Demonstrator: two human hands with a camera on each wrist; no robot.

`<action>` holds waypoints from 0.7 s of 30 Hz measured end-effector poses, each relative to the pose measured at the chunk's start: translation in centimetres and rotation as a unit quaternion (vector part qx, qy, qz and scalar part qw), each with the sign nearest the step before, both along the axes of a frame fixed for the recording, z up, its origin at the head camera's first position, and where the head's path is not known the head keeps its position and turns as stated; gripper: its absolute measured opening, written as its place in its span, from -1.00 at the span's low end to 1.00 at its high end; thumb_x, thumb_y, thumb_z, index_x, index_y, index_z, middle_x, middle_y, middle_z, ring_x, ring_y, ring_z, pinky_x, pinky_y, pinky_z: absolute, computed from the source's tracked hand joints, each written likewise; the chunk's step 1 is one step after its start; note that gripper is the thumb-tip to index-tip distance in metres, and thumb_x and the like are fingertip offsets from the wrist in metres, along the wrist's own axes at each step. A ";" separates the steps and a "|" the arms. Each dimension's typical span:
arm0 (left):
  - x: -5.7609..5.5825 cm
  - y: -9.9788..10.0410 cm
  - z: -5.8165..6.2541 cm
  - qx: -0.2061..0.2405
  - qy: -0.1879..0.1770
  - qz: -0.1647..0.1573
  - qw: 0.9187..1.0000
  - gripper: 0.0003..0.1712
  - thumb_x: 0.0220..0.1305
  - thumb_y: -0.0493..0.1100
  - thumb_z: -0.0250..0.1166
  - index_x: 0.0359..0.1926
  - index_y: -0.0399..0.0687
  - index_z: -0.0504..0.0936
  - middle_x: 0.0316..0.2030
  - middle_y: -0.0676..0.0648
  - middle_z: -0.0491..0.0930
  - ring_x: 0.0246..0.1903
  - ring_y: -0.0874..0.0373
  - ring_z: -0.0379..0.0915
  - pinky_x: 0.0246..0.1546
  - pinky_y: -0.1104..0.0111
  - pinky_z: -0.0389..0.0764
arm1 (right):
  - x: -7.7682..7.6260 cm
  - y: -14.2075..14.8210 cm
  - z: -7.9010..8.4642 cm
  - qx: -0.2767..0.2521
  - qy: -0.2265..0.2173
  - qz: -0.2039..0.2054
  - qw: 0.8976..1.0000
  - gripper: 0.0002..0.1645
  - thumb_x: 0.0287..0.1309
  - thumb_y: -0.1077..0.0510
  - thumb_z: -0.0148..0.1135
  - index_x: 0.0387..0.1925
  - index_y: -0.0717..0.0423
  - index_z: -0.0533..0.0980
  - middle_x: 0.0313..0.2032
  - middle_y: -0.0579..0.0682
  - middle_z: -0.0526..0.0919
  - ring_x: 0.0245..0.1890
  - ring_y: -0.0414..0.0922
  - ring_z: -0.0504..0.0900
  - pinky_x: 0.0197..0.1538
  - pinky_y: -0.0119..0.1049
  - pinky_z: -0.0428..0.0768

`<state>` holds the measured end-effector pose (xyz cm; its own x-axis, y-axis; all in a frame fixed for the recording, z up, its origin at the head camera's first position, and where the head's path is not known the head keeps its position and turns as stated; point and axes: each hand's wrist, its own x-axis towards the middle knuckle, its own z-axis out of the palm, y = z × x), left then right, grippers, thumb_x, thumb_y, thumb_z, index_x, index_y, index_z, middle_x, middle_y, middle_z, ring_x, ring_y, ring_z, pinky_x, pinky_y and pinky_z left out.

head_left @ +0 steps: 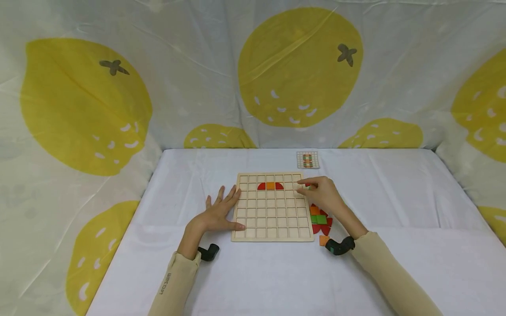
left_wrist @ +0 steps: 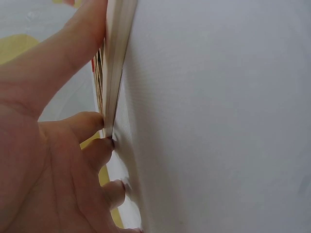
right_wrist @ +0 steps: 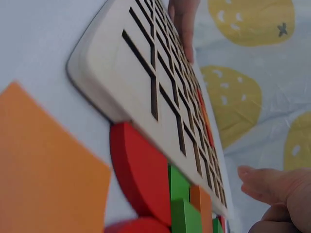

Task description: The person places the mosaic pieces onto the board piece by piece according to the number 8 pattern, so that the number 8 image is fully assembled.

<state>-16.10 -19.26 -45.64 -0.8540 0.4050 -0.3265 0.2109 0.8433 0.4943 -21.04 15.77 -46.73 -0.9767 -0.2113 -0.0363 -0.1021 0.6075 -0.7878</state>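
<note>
A square wooden grid board (head_left: 272,215) lies flat on the table. Along its second row from the back sit an orange square (head_left: 270,185) and two red quarter-round pieces (head_left: 262,186), one on either side. My left hand (head_left: 215,217) spreads over the board's left edge, thumb on the near part, fingertips touching the rim in the left wrist view. Above the board's back right edge hovers my right hand (head_left: 322,193), thumb and index finger apart with nothing visible between them. Beneath and beside it lie loose red pieces (right_wrist: 141,170) and green pieces (head_left: 321,219), partly hidden by the hand.
A small pattern card (head_left: 307,159) with a coloured design on a grid lies behind the board's back right corner. One loose orange square (head_left: 324,240) rests near the front right corner. White cloth (head_left: 269,276) covers the table, and a lemon-print curtain (head_left: 197,87) hangs behind.
</note>
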 end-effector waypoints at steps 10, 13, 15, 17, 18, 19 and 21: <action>0.0 0.0 0.0 -0.004 0.004 -0.001 1.000 0.36 0.14 0.23 0.54 0.68 -0.04 -0.15 0.69 -0.12 -0.30 0.64 -0.29 -0.65 0.43 -0.49 -0.49 | 0.3 3.6 -0.5 0.035 -0.004 -0.052 0.998 -0.56 0.22 0.05 0.49 0.10 0.12 0.72 -0.68 -0.11 0.20 -0.63 -0.14 0.20 -0.54 -0.39 0.09; 0.0 0.0 0.1 -0.002 0.006 -0.001 1.000 0.37 0.14 0.23 0.54 0.68 -0.04 -0.16 0.69 -0.12 -0.30 0.64 -0.29 -0.65 0.43 -0.49 -0.49 | 0.3 4.3 -0.9 0.036 -0.005 -0.061 0.997 -0.56 0.23 0.08 0.48 0.11 0.13 0.71 -0.68 -0.12 0.19 -0.64 -0.15 0.20 -0.55 -0.40 0.11; 0.0 0.0 0.1 -0.002 0.007 0.000 1.000 0.37 0.14 0.23 0.54 0.68 -0.03 -0.15 0.69 -0.12 -0.30 0.64 -0.29 -0.65 0.43 -0.49 -0.50 | 0.3 4.6 -1.1 0.037 -0.001 -0.062 0.997 -0.58 0.24 0.09 0.47 0.10 0.13 0.71 -0.68 -0.12 0.18 -0.66 -0.16 0.20 -0.55 -0.40 0.11; 0.0 -0.1 0.0 0.000 0.007 0.000 1.000 0.36 0.13 0.23 0.54 0.68 -0.03 -0.15 0.69 -0.11 -0.30 0.64 -0.29 -0.65 0.43 -0.49 -0.50 | 0.3 4.8 -1.2 0.033 0.002 -0.064 0.997 -0.59 0.24 0.09 0.47 0.09 0.14 0.72 -0.69 -0.12 0.17 -0.66 -0.15 0.19 -0.56 -0.39 0.10; 0.0 -0.1 0.0 0.000 0.007 -0.001 1.000 0.36 0.14 0.24 0.53 0.68 -0.03 -0.15 0.69 -0.11 -0.30 0.64 -0.29 -0.65 0.43 -0.49 -0.50 | 0.3 4.9 -1.3 0.033 0.004 -0.064 0.997 -0.60 0.24 0.09 0.46 0.08 0.13 0.72 -0.69 -0.12 0.18 -0.67 -0.16 0.19 -0.56 -0.38 0.10; 0.0 -0.1 0.0 0.000 0.007 -0.001 1.000 0.36 0.14 0.24 0.53 0.68 -0.03 -0.15 0.69 -0.11 -0.30 0.64 -0.29 -0.65 0.43 -0.49 -0.50 | 0.3 4.9 -1.3 0.031 0.005 -0.064 0.997 -0.61 0.24 0.09 0.46 0.08 0.13 0.73 -0.69 -0.12 0.18 -0.67 -0.16 0.19 -0.57 -0.38 0.09; 0.1 -0.1 -0.1 0.001 0.007 -0.002 1.000 0.36 0.14 0.25 0.53 0.68 -0.02 -0.15 0.69 -0.10 -0.30 0.64 -0.28 -0.65 0.44 -0.49 -0.50 | 0.4 5.0 -1.4 0.027 0.002 -0.064 0.998 -0.61 0.24 0.08 0.46 0.07 0.13 0.73 -0.69 -0.13 0.17 -0.68 -0.17 0.18 -0.57 -0.38 0.09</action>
<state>-16.03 -19.38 -45.69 -0.8565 0.4096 -0.3141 0.2219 0.8416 0.4923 -20.67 20.77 -48.13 -0.9959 -0.0818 -0.0395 -0.0241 0.6572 -0.7533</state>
